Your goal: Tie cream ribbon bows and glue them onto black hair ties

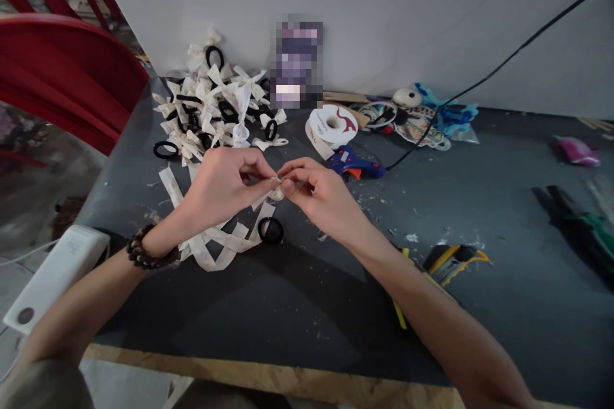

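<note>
Pinch on ribbon piece (277, 192) from both sides, just above bench (480, 204) and black hair tie (271, 230). Left hand (225, 185) grip closed on it; right hand (316, 195) grip closed likewise. Glue gun (357, 166) just beyond, pile of bows (211, 105) further back.

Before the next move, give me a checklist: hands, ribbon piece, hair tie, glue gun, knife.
1. Grip: left hand and right hand both pinch the small cream ribbon piece at the fingertips: ok.
2. Black elastic hair tie lies free on the dark grey tabletop, just below the hands: ok.
3. Blue glue gun with orange trigger lies behind the right hand, apart from the fingers: ok.
4. Glue gun hot: cannot tell.
5. Yellow-and-black utility knife blade retracted: cannot tell.
6. Loose cream ribbon strips clear of the left wrist: not ok, they lie under it.
</note>
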A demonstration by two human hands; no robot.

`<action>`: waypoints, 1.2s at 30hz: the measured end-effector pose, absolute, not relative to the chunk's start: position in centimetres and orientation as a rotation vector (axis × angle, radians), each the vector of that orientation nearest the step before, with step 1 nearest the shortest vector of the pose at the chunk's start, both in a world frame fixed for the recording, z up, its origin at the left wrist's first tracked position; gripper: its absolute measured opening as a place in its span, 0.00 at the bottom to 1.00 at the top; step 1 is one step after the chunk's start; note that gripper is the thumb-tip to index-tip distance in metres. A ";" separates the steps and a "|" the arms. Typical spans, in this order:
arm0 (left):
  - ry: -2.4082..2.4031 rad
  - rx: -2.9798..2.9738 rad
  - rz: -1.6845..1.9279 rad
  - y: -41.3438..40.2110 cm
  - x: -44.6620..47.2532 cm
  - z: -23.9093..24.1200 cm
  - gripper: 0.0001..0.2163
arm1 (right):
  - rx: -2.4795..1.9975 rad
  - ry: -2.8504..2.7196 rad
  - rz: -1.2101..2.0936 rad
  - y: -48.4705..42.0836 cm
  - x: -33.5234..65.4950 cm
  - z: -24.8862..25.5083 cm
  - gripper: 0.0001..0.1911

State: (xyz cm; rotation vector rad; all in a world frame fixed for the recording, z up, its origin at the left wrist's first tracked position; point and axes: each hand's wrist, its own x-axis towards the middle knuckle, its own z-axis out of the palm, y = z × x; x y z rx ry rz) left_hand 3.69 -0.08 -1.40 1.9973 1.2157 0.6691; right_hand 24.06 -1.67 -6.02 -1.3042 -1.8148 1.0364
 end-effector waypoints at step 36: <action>1.033 1.227 0.697 1.1 3.7 -2.5 0.05 | -1.132 -2.132 0.048 -2.6 23.9 -5.5 0.09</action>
